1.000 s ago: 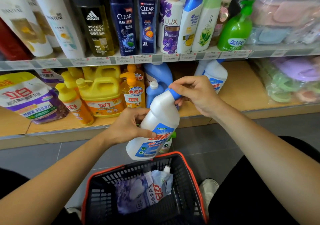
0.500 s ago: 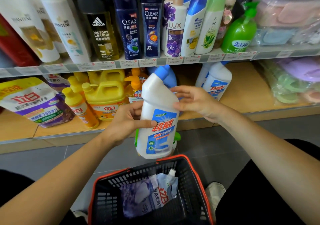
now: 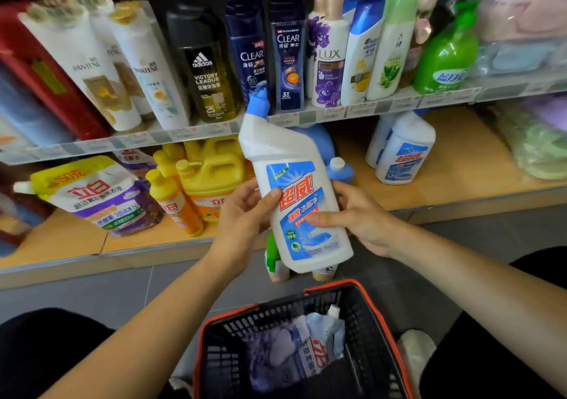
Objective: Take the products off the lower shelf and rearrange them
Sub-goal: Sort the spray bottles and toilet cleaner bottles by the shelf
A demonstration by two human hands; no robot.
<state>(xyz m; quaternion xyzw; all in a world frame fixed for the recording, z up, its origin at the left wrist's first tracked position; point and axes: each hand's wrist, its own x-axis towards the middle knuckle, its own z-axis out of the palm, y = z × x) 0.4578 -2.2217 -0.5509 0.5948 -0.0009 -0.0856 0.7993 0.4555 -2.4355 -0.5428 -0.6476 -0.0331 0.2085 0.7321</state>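
A white toilet-cleaner bottle (image 3: 294, 190) with a blue angled cap and a blue label stands upright in the air in front of the lower shelf (image 3: 460, 171). My left hand (image 3: 245, 214) grips its left side, thumb across the label. My right hand (image 3: 359, 217) holds its right side, fingers over the lower label. Two more bottles of the same cleaner (image 3: 405, 150) stand on the lower shelf to the right. Yellow detergent jugs (image 3: 211, 174), an orange-and-yellow bottle (image 3: 175, 202) and a purple refill pouch (image 3: 101, 196) fill the shelf's left part.
A black basket with a red rim (image 3: 383, 322) sits on the floor below my hands and holds a pale refill pouch (image 3: 303, 349). Small bottles (image 3: 276, 263) stand on the floor behind the held bottle. The upper shelf (image 3: 368, 110) carries shampoo bottles. Bagged goods (image 3: 540, 147) lie at the far right.
The bottle went from tilted with my right hand on its cap to upright and higher. My right hand slid down from the cap to the bottle's body.
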